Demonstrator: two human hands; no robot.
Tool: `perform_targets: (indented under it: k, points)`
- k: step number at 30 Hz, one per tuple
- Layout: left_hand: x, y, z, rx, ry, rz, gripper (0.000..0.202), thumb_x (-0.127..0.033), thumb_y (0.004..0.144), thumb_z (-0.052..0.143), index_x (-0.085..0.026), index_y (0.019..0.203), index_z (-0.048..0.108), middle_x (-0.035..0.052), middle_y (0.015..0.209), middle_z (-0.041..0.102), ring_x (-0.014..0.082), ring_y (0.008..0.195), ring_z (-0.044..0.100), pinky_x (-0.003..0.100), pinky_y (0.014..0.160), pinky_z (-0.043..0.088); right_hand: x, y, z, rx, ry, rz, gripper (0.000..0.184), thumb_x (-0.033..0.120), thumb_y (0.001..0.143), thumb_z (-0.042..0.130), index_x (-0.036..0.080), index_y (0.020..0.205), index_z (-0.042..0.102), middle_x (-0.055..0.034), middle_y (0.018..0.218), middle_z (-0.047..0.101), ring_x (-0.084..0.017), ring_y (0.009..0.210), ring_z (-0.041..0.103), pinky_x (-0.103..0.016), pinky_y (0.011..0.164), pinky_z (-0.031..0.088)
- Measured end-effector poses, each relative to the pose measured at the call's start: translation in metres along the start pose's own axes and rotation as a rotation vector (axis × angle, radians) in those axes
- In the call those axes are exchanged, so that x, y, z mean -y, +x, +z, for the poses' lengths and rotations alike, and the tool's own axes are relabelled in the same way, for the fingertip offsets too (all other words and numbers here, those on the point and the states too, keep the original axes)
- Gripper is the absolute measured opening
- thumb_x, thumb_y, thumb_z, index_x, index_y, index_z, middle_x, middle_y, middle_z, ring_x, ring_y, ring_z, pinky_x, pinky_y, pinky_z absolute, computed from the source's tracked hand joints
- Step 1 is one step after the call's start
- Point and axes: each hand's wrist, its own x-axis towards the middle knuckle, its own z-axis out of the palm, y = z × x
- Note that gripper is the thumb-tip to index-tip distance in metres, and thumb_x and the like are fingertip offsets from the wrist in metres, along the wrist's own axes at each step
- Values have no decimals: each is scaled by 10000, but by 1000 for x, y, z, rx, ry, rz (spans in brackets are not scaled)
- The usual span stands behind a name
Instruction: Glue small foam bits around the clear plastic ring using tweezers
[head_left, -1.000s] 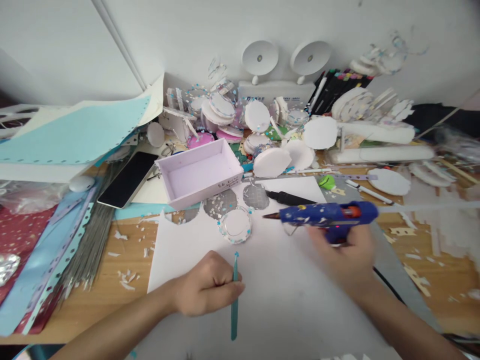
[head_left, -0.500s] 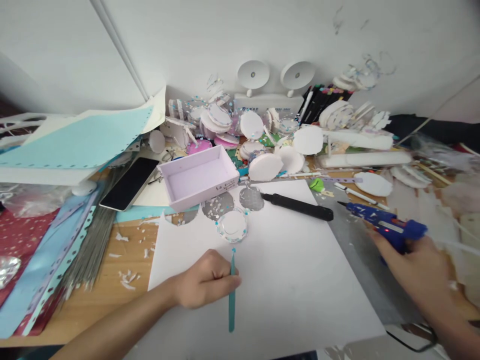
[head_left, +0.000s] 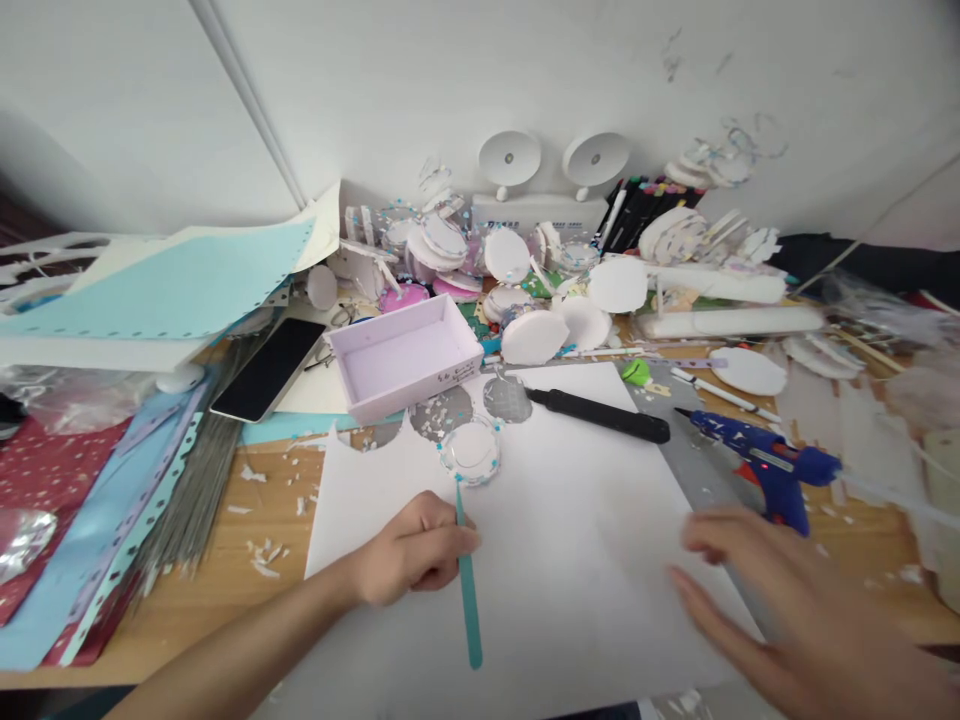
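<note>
My left hand [head_left: 416, 550] pinches teal tweezers [head_left: 469, 610], whose tip reaches the near edge of a small round white piece [head_left: 470, 450] trimmed with blue and white bits. A tiny blue bit shows at the tip; whether the tweezers still grip it I cannot tell. The round piece lies on a large white sheet [head_left: 555, 560] with scalloped cut-outs at its far edge. My right hand [head_left: 765, 590], slightly blurred, holds nothing, its thumb and fingers apart over the sheet's right side. Beyond it a blue glue gun [head_left: 765, 450] with a lit red light rests on the table.
A black pen-shaped tool [head_left: 600, 414] lies across the sheet. Behind stand a lilac box [head_left: 409, 355], a phone [head_left: 270, 368] and heaped white discs [head_left: 534, 337]. Stacked blue paper [head_left: 172, 280] and thin wires [head_left: 191, 480] lie left. Markers [head_left: 637, 215] stand by the wall.
My right hand has let go of the glue gun and moved left over the sheet. The tweezers' tip has moved up to the round piece, carrying the blue bit.
</note>
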Motion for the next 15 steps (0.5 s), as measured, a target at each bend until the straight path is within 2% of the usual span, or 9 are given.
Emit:
perform_targets:
  k: [1, 3, 7, 9, 12, 15]
  points:
    - [1, 0, 0, -6, -48, -16, 514, -307, 845, 489, -197, 383, 293, -53, 341, 293, 63, 356, 253, 251, 399, 191, 15, 11, 8, 33, 21, -109, 129, 331, 838, 576, 210, 883, 586, -77, 832, 654, -220, 761, 647, -350, 667, 514]
    - [3, 1, 1, -17, -135, -50, 496, -339, 824, 496, -211, 414, 249, -67, 324, 278, 53, 304, 237, 241, 368, 163, 42, 31, 28, 50, 106, -321, 54, 205, 830, 568, 186, 864, 531, -77, 834, 638, -197, 728, 607, -337, 643, 483]
    - [1, 3, 6, -58, -222, -89, 490, -390, 799, 530, -206, 415, 287, -72, 304, 287, 50, 276, 246, 230, 345, 133, 73, 61, 65, -70, 172, -683, 62, 133, 787, 546, 179, 812, 513, -17, 700, 586, -153, 580, 505, -314, 540, 374]
    - [-1, 3, 8, -83, -234, -102, 493, -391, 796, 541, -201, 406, 308, -71, 307, 288, 49, 287, 248, 230, 347, 131, 81, 71, 74, -165, 188, -777, 55, 126, 784, 530, 179, 784, 516, 14, 620, 539, -136, 528, 466, -298, 510, 321]
    - [-4, 2, 10, -114, -236, -118, 495, -373, 808, 543, -198, 407, 312, -78, 324, 261, 44, 313, 212, 231, 357, 110, 86, 83, 79, -294, 174, -828, 91, 109, 802, 472, 177, 754, 509, 31, 545, 493, -126, 475, 426, -285, 484, 264]
    - [-4, 1, 10, -122, -217, -114, 526, -414, 840, 522, -197, 407, 318, -76, 318, 249, 45, 321, 190, 242, 367, 105, 88, 88, 79, -339, 155, -847, 128, 82, 792, 436, 181, 752, 506, 27, 521, 492, -130, 454, 398, -284, 472, 241]
